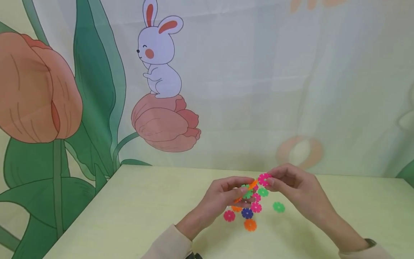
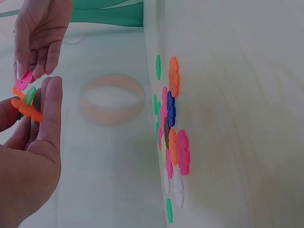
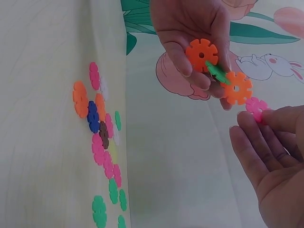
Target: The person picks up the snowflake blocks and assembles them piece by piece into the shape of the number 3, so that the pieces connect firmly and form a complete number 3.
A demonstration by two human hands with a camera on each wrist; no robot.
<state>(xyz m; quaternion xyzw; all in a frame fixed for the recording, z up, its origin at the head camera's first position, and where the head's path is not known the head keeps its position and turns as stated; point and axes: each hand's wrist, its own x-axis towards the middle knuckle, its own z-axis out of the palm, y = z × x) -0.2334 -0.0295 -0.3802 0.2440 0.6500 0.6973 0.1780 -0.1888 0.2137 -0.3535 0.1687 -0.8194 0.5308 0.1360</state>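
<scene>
Above the table [image 1: 129, 208], the right hand [image 1: 295, 187] pinches a pink disc [image 3: 256, 109] between thumb and fingertip, its other fingers loosely bent. The left hand [image 1: 223, 192] holds a short joined chain between its thumb and fingers: an orange disc, a green disc [image 3: 217, 72] set edgewise, then a second orange disc [image 3: 239, 88]. The pink disc is at this last one's notched rim; whether they interlock, I cannot tell. Below the hands, loose discs lie clustered on the tabletop, among them a blue disc [image 1: 247, 213] and a brown disc [image 3: 103, 135]. Behind hangs a pale backdrop [image 1: 245, 72] with a printed rabbit [image 1: 165, 81] on a tulip.
</scene>
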